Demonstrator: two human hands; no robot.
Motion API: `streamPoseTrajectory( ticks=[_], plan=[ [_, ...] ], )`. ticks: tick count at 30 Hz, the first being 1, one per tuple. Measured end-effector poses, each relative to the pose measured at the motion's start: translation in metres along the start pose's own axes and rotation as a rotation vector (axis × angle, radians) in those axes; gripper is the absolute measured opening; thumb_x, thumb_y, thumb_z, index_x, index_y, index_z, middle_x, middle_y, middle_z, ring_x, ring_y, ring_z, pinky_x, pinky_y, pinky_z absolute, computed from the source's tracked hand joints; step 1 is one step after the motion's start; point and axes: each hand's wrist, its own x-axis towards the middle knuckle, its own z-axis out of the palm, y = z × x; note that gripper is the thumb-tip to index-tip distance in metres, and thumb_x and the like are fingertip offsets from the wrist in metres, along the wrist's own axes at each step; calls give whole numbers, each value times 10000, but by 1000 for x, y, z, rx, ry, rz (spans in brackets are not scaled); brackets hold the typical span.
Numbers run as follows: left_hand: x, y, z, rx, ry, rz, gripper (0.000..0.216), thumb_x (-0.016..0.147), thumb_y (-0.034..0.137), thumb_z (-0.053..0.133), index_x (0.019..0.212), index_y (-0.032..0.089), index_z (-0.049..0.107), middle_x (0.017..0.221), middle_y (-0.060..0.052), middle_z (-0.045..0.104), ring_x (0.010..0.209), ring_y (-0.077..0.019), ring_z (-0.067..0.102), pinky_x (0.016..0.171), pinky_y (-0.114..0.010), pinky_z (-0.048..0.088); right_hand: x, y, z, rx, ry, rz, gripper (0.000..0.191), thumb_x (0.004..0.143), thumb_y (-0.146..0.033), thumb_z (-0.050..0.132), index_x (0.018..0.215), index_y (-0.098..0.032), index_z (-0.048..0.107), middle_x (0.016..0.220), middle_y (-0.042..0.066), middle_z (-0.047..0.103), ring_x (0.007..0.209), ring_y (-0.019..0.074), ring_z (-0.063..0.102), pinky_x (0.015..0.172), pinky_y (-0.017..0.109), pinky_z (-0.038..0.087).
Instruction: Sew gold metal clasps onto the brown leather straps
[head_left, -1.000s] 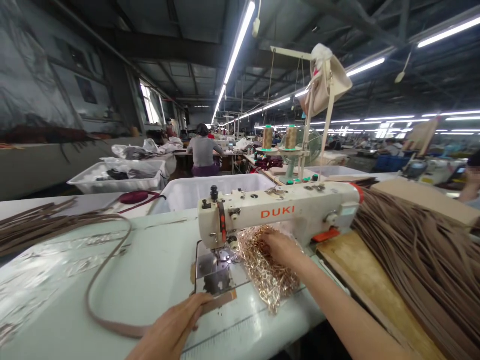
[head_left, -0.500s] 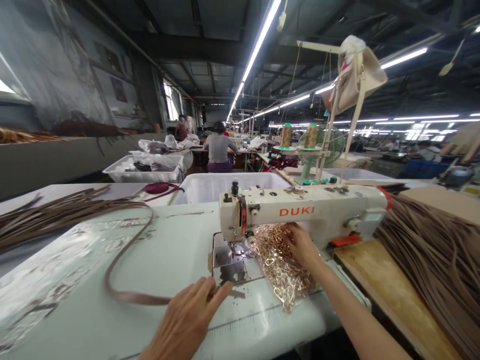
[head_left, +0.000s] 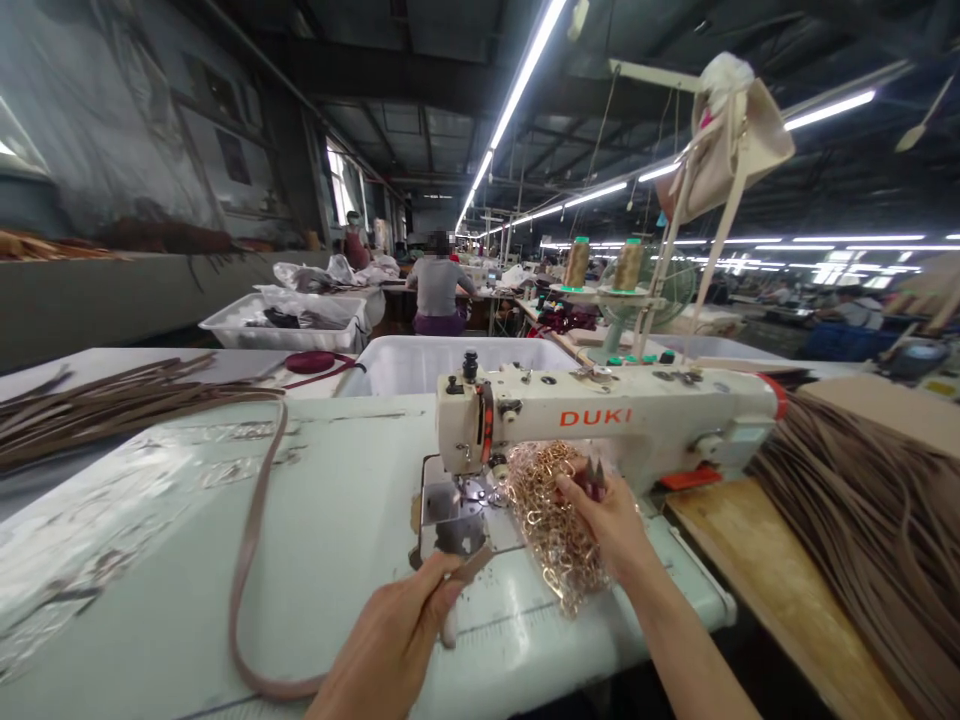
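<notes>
My left hand (head_left: 401,625) is closed on a narrow brown strap (head_left: 251,540), pinching it near its end. A short tip pokes out past my fingers beside the needle plate, and the rest loops back left across the table. My right hand (head_left: 611,520) reaches into a clear plastic bag of gold metal snap hooks (head_left: 551,530) right of the needle. Two dark pointed blades, apparently thread snips (head_left: 595,474), stick up from that hand; its thumb and forefinger touch the hooks, and whether they grip one I cannot tell. The sewing machine (head_left: 540,415) stands just behind both hands.
Brown straps lie in a bundle (head_left: 127,405) at far left and in a thick pile (head_left: 862,480) at right. Behind the machine stands a white plastic bin (head_left: 397,362). Thread cones (head_left: 576,265) rise at the back. Another person (head_left: 439,295) sits further off.
My left hand has lifted slightly and tilted the strap end upward; its loop has shifted. My right hand has turned and drawn back a little, and the pointed blades now show.
</notes>
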Motion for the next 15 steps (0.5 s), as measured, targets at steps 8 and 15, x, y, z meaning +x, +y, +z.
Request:
streamPoseTrajectory(
  ticks=[8, 15],
  plan=[
    [-4, 27, 2, -92, 122, 10, 282, 936, 340, 370, 1026, 216, 606, 732, 7, 631, 622, -130, 563, 591, -195, 409, -59, -12, 31, -72, -195, 42, 277, 795, -438, 603, 899, -182, 594, 783, 34, 637, 517, 98, 458, 440, 211, 325],
    [-16, 25, 8, 30, 198, 87, 252, 928, 265, 394, 1087, 249, 589, 850, -7, 690, 704, -138, 641, 637, -182, 465, -77, -12, 48, -319, -243, -219, 218, 890, -368, 471, 928, -215, 621, 840, 41, 569, 794, 173, 550, 656, 256, 451]
  ],
)
